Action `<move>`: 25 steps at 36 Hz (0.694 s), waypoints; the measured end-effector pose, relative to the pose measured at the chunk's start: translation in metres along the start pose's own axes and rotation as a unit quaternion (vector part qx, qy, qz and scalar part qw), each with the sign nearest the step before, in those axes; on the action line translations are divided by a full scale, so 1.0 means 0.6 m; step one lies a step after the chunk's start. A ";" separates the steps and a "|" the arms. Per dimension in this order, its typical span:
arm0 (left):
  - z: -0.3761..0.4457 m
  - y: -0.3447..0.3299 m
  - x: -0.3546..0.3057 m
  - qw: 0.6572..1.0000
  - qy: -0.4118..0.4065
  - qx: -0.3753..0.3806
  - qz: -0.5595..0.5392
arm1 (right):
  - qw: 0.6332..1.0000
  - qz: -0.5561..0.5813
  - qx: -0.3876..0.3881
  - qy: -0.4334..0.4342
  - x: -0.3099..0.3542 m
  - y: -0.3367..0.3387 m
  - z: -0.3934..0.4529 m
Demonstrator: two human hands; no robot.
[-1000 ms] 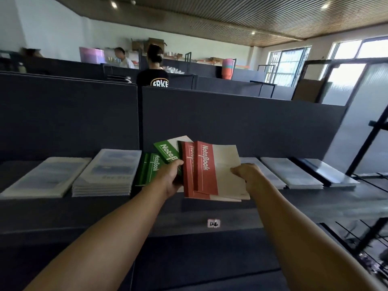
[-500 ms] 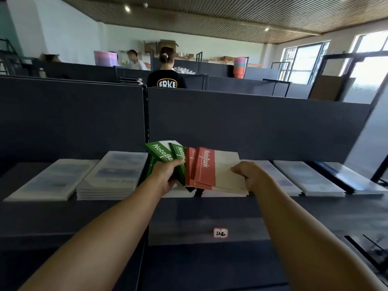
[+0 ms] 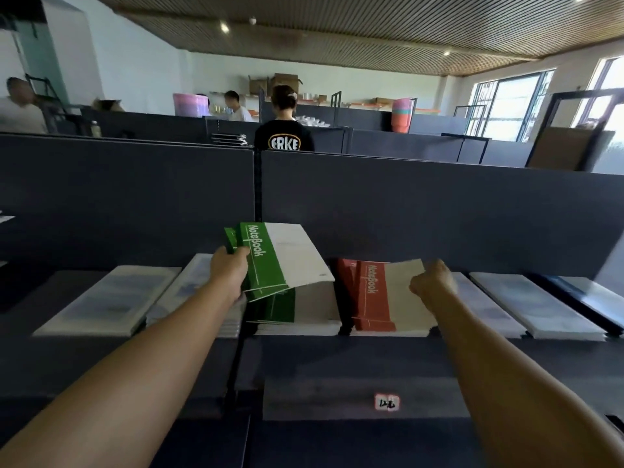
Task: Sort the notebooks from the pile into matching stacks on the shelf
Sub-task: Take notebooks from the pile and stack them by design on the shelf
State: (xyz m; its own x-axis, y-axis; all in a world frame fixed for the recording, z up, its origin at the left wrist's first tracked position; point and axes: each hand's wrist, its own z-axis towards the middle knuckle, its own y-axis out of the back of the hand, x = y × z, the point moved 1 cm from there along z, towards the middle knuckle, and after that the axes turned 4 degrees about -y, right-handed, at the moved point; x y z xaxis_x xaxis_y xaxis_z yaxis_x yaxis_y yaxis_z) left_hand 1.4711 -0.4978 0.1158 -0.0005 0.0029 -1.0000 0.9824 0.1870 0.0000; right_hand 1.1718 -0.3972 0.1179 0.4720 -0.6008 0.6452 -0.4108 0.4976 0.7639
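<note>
Green notebooks [image 3: 277, 261] are gripped in the left hand [image 3: 229, 271] and held tilted just above the green stack [image 3: 304, 309] on the shelf [image 3: 337, 359]. Right of that stack, red notebooks [image 3: 381, 282] are pinched at their right edge by the right hand [image 3: 432, 285] over the red stack [image 3: 388, 319]. Each bundle is best lowered flat, with spines aligned to the stack beneath, before the fingers are released.
</note>
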 end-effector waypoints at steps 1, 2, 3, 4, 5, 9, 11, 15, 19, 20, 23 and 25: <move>-0.003 0.000 0.000 1.000 0.004 0.005 0.000 | 0.997 -0.062 -0.037 0.015 0.005 -0.006 -0.003; -0.006 -0.002 -0.001 1.000 0.005 0.014 -0.005 | 0.989 -0.122 -0.080 0.038 0.014 -0.010 -0.006; -0.008 -0.004 -0.003 0.999 0.003 0.028 -0.016 | 0.979 -0.153 -0.112 0.074 0.026 -0.016 -0.009; -0.011 -0.008 -0.006 0.999 0.003 0.043 -0.032 | 0.975 -0.149 -0.113 0.116 0.041 -0.023 -0.012; -0.016 -0.011 -0.010 0.997 0.003 0.060 -0.054 | 0.981 -0.097 -0.077 0.148 0.058 -0.030 -0.018; -0.027 -0.030 -0.027 0.977 -0.006 0.134 -0.165 | 0.944 0.236 0.185 0.138 0.129 -0.064 -0.065; -0.030 -0.034 -0.037 0.967 -0.019 0.158 -0.200 | 0.932 0.254 0.207 0.152 0.152 -0.075 -0.086; -0.029 -0.026 -0.033 0.967 -0.057 0.203 -0.144 | 0.933 0.289 0.171 0.128 0.145 -0.092 -0.097; -0.038 -0.021 0.015 0.962 -0.087 0.241 0.096 | 0.961 0.182 0.185 0.094 0.110 -0.118 -0.109; -0.041 -0.024 0.023 0.957 -0.094 0.242 0.133 | 0.966 0.160 0.180 0.095 0.107 -0.122 -0.110; -0.037 -0.034 0.023 0.961 -0.111 0.207 0.146 | 0.965 0.167 0.176 0.103 0.115 -0.122 -0.111; -0.024 -0.037 0.014 0.968 -0.099 0.186 0.133 | 0.956 0.216 0.165 0.111 0.124 -0.119 -0.105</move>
State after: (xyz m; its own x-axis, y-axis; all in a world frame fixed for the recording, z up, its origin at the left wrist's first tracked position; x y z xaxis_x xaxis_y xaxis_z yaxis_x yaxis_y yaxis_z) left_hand 1.4468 -0.4880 0.1072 0.2610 -0.1931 -0.9458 0.9422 -0.1624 0.2931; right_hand 1.2854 -0.4379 0.1122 0.3415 -0.2180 0.9142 -0.8112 0.4230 0.4039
